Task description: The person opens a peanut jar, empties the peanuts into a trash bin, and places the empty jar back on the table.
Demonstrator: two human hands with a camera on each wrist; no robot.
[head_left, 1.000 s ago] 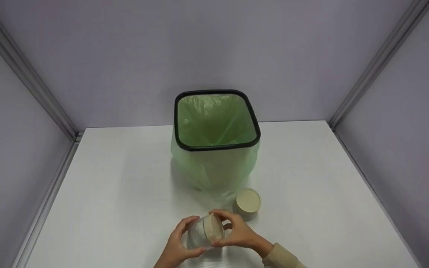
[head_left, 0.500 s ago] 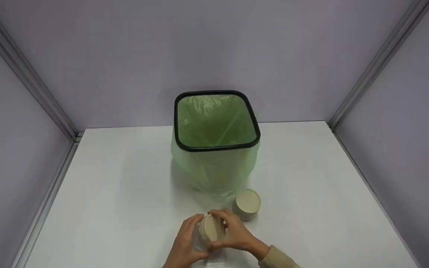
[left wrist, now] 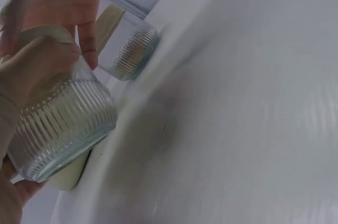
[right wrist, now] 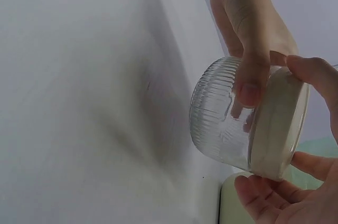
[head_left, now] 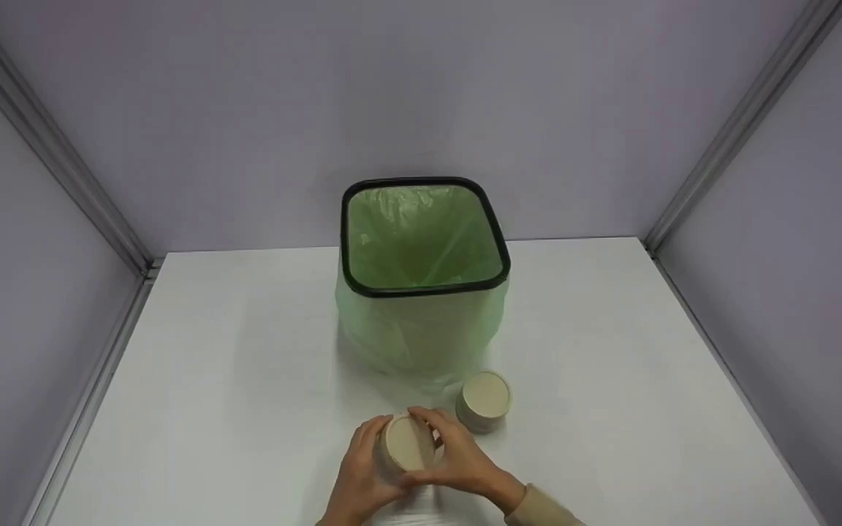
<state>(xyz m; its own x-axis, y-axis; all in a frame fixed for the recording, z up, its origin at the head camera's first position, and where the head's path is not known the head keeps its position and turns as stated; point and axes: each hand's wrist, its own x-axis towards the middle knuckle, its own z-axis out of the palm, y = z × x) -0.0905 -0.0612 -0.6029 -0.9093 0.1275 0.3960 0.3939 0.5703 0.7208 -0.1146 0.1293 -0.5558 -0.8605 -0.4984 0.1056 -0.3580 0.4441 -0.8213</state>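
Observation:
Between the two hands is a ribbed clear glass jar [right wrist: 211, 110] with a beige lid [head_left: 408, 443]. My left hand [head_left: 364, 471] grips the glass body, its thumb along the side. Fingers and thumb of my right hand [head_left: 467, 459] hold the lid's rim. The jar is raised off the white table and tilted, as both wrist views show. A second lidded jar of the same kind [head_left: 486, 398] stands upright just beyond the right hand; its ribbed glass [left wrist: 134, 52] shows in the left wrist view.
A bin with a black rim [head_left: 428, 292], lined with a green bag [head_left: 421, 332], stands at the middle of the white table [head_left: 209, 380], beyond the jars. Grey-violet panels [head_left: 406, 88] enclose the table at the back and both sides.
The held jar has tipped so its lid faces more upward, and it has shifted slightly left. Both hands have turned with it. The second jar and the bin have stayed put.

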